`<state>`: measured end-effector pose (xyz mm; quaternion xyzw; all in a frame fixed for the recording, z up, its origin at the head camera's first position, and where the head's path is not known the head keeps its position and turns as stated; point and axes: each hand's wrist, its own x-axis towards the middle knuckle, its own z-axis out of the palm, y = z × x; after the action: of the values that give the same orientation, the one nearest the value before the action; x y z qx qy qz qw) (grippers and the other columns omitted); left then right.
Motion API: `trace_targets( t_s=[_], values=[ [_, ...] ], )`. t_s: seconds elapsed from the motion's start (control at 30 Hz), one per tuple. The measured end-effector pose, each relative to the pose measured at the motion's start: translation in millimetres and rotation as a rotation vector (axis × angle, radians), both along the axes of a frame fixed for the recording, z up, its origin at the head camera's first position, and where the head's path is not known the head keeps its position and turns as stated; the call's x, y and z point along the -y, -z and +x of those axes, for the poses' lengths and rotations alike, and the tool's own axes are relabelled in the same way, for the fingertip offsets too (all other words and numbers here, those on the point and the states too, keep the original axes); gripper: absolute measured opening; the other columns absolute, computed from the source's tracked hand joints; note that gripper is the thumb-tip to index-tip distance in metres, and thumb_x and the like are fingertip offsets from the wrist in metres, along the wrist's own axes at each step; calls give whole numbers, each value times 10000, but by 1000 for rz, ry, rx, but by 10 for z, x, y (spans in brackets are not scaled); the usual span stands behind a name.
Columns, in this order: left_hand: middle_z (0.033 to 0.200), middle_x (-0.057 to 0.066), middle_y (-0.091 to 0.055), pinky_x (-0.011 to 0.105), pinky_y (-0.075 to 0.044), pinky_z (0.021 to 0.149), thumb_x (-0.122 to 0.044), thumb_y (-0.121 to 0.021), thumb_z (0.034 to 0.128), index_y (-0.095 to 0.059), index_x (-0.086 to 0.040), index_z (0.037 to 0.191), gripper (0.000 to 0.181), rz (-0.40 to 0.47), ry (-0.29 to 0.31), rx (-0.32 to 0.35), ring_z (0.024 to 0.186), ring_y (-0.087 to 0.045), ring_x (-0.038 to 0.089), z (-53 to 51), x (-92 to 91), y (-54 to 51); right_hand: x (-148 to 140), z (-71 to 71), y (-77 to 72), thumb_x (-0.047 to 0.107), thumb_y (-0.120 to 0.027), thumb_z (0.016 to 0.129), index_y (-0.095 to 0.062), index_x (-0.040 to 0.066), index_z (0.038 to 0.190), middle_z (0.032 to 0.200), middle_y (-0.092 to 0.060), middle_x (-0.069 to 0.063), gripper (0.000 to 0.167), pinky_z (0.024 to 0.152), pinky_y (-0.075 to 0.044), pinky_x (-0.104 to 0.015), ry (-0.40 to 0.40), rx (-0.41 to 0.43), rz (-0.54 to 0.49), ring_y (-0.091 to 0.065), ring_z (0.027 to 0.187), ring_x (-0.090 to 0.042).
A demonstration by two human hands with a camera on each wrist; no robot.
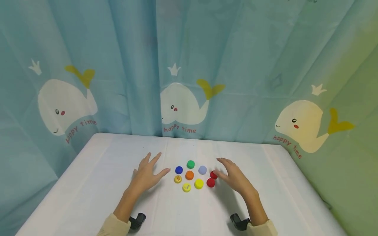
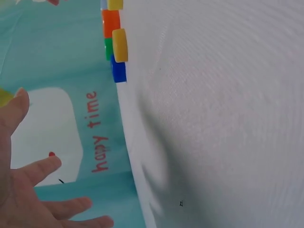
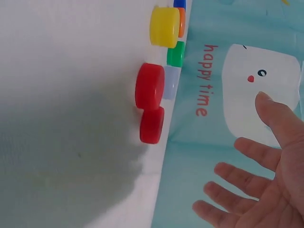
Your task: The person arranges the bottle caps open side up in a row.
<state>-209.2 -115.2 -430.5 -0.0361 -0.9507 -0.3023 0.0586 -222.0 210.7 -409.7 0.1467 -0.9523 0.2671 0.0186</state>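
Fingers (image 1: 155,158) spread and empty, left hand (image 1: 146,176) and right hand (image 1: 237,179) flank nine discs (image 1: 189,175), two of them red.

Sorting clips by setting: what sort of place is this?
Likely an indoor, curtained-off tabletop recording spot: whale-print curtains hang behind and beside a white table, where small coloured discs lie grouped.

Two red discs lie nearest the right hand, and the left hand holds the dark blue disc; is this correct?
Not quite: the left hand holds nothing; in the head view, the dark blue disc lies on the table. The rest stands.
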Motion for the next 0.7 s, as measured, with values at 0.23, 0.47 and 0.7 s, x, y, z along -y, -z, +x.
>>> trace_targets(
  t_s=[0.23, 0.47, 0.7],
  values=[
    [1474, 256, -253, 762, -137, 907, -558, -602, 840, -388, -165, 1446, 753, -5, 2, -16, 1318, -229, 486, 10, -2, 13, 21, 25, 7, 327, -652, 884, -488, 42, 1351, 1399, -389, -238, 571, 947, -358, -581, 18, -21, -6, -361, 1272, -419],
    [1459, 280, -263, 772, -163, 886, -514, -626, 843, -433, -149, 1418, 708, -20, 30, -18, 1297, -234, 524, 23, -12, 37, 17, 59, 17, 279, -674, 872, -502, 53, 1339, 1370, -438, -207, 547, 953, -365, -560, 11, -25, -2, -390, 1259, -397],
    [1459, 279, -263, 761, -175, 896, -449, -652, 847, -460, -142, 1399, 660, 2, 42, -36, 1306, -232, 508, 50, -45, 30, 113, 51, 32, 245, -716, 847, -542, 63, 1300, 1171, -584, -115, 518, 768, -512, -377, -19, -18, -45, -579, 978, -250]
  ],
)
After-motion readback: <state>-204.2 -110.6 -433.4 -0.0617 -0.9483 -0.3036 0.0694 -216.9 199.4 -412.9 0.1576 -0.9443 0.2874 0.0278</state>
